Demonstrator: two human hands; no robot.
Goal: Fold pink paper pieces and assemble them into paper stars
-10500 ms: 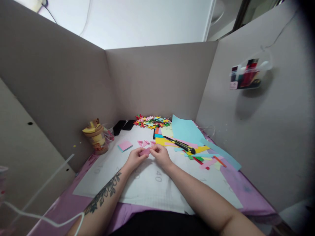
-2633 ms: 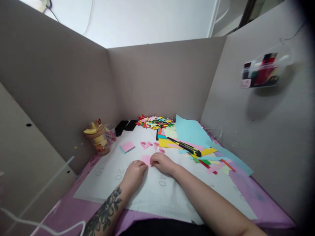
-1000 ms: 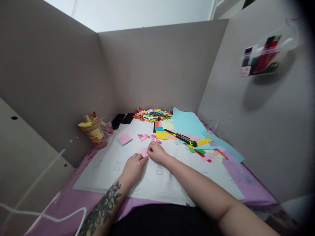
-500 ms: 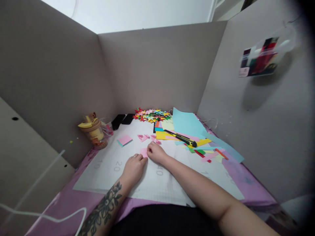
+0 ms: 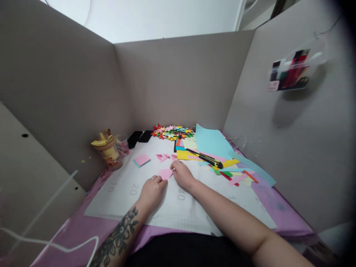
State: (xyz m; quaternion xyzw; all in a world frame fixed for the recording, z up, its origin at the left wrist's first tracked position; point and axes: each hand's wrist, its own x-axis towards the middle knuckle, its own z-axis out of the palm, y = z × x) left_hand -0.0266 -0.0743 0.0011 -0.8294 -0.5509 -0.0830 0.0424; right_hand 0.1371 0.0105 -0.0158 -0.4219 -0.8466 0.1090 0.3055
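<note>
Between my hands lies a small pink piece of paper [image 5: 165,173] on the white sheet [image 5: 167,207]. My left hand [image 5: 152,189] pinches its near left edge, a ring showing on one finger. At its right corner, the fingertips of my right hand [image 5: 181,173] are closed on the paper. Just beyond are several folded pink paper pieces [image 5: 162,157], one partly behind my right hand. To the left sits a stack of square paper [image 5: 142,160], pink on top with blue beneath.
Colourful folded paper stars [image 5: 172,132] are heaped at the back. A yellow-black utility knife [image 5: 207,158] rests on paper strips at the right, near a large light-blue sheet [image 5: 213,142]. A cup [image 5: 108,150] and black objects [image 5: 139,137] stand back left. Grey panels [image 5: 180,81] enclose the table.
My right hand has shifted slightly right along the pink paper, uncovering more of it. My left hand stays at the near left edge. The whole view has tilted a little.
</note>
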